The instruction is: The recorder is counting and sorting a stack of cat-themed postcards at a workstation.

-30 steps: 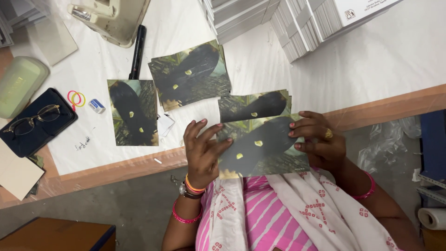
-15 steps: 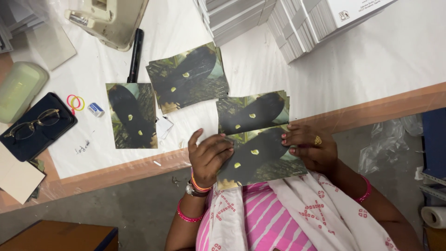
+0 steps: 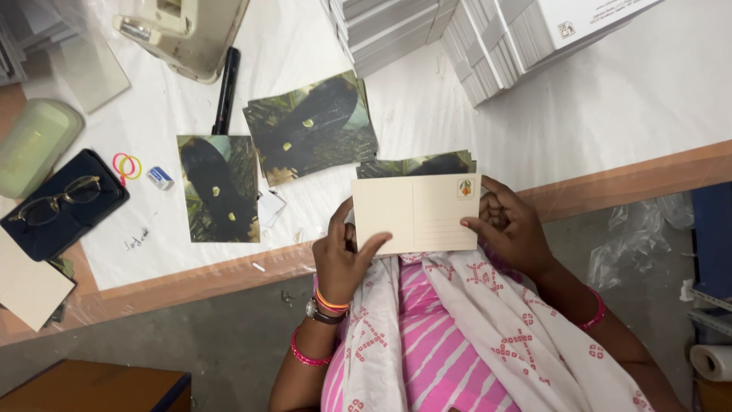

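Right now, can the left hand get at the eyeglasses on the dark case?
Probably not at once: the left hand holds the card, and the eyeglasses lie far left, though nothing blocks the way.

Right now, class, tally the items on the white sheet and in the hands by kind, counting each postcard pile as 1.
Held postcard, cream back up, in left hand and right hand: 1
Postcard piles: 3
Spectacles: 1
Rubber bands: 2
Black pen: 1
Eraser: 1
Total: 9

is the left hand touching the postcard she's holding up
Touching. The head view shows the left hand gripping the cream postcard, its thumb lying across the lower left corner.
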